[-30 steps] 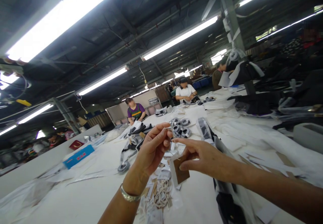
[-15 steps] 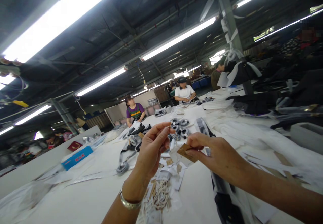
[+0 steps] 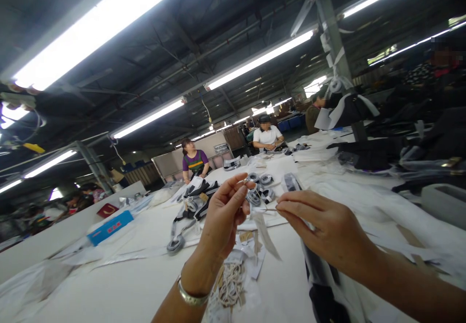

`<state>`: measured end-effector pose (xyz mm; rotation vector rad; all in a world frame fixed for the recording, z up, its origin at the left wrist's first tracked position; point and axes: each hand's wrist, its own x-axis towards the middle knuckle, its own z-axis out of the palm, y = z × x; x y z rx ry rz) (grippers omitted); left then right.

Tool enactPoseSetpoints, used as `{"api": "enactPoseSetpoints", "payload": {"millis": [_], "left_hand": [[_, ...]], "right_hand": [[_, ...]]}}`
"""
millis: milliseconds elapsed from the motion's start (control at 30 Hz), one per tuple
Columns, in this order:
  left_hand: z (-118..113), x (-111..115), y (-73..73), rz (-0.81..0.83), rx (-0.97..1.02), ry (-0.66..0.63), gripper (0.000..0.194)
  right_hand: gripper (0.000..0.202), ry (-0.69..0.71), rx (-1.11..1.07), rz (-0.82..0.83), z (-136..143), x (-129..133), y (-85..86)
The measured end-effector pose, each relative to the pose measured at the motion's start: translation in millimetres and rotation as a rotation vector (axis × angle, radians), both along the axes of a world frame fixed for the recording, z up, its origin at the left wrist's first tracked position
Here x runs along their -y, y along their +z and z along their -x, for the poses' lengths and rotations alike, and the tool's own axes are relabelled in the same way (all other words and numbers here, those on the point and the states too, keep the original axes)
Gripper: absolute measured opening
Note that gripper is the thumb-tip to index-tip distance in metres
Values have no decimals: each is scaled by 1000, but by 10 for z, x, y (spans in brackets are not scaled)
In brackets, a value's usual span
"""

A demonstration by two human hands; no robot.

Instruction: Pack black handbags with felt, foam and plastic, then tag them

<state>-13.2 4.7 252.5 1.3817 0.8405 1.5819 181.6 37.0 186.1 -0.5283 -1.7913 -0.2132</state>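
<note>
My left hand (image 3: 229, 211), with a silver bracelet at the wrist, is raised over the table with thumb and forefinger pinched together. What sits between those fingertips is too small to make out. To its right, my right hand (image 3: 320, 221) pinches a brown card tag (image 3: 270, 210), now seen almost edge-on as a thin line. A pale translucent strip (image 3: 267, 238) hangs just below the tag; whether it is joined to it I cannot tell. Beneath my hands lie a tangle of white cords (image 3: 231, 284) and scattered paper and brown card pieces (image 3: 246, 236).
Rolled grey straps (image 3: 255, 195) and black-and-grey straps (image 3: 198, 199) lie beyond my hands. A blue box (image 3: 110, 228) is at the left, a black strap piece (image 3: 325, 294) at the near right. White sheeting (image 3: 378, 211) spreads right. Two people (image 3: 195, 160) (image 3: 267, 136) work across the table.
My right hand has turned so the brown tag went from face-on to nearly edge-on, its fingers now straighter. The pale strip has come into view below. My left hand has shifted slightly right.
</note>
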Motion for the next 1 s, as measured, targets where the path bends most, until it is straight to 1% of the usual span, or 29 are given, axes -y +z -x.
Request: {"api": "enactPoseSetpoints", "payload": {"millis": [100, 167, 267, 333, 367, 433, 467, 533, 600, 633, 667, 700, 767, 800, 867, 933, 1000], "left_hand": [[-34, 15, -5, -6, 66, 6, 38], [-64, 24, -6, -6, 120, 7, 40], [-110, 29, -3, -19, 201, 1, 39], [-143, 26, 1, -27, 248, -11, 39], [-162, 24, 2, -25, 269, -20, 39], [-212, 21, 0, -10, 297, -46, 36], [-245, 21, -2, 0, 304, -63, 35], [-320, 25, -12, 12, 300, -104, 33], [-398, 37, -26, 21, 280, -139, 32], [-432, 48, -35, 27, 268, -153, 32], [-459, 61, -46, 36, 254, -165, 32], [-479, 78, -60, 43, 243, -179, 32], [-494, 121, -106, 53, 224, -206, 32], [-490, 146, -142, 56, 213, -218, 32], [-463, 199, -247, 76, 171, -243, 32], [-411, 237, -402, 147, 78, -283, 35], [-336, 236, -599, 245, -31, -308, 38]], "right_hand": [[25, -34, 31, -53, 12, 14, -64], [27, -23, 23, -57, 39, 28, -102], [30, 37, 2, -39, 84, 72, -138], [29, 104, -8, 10, 99, 117, -151], [28, 134, -20, 63, 99, 139, -155], [30, 205, -62, 235, 93, 174, -152], [36, 256, -94, 340, 91, 184, -145], [55, 399, -151, 543, 98, 191, -117], [69, 550, -198, 681, 116, 191, -73], [69, 604, -216, 735, 122, 192, -49], [63, 637, -231, 784, 119, 199, -26], [52, 651, -250, 824, 102, 211, -8], [29, 634, -292, 884, 10, 257, 5], [26, 615, -309, 906, -66, 291, -5], [33, 570, -331, 944, -268, 369, -63], [37, 503, -303, 1003, -505, 440, -167], [40, 367, -228, 1093, -730, 479, -299]]}}
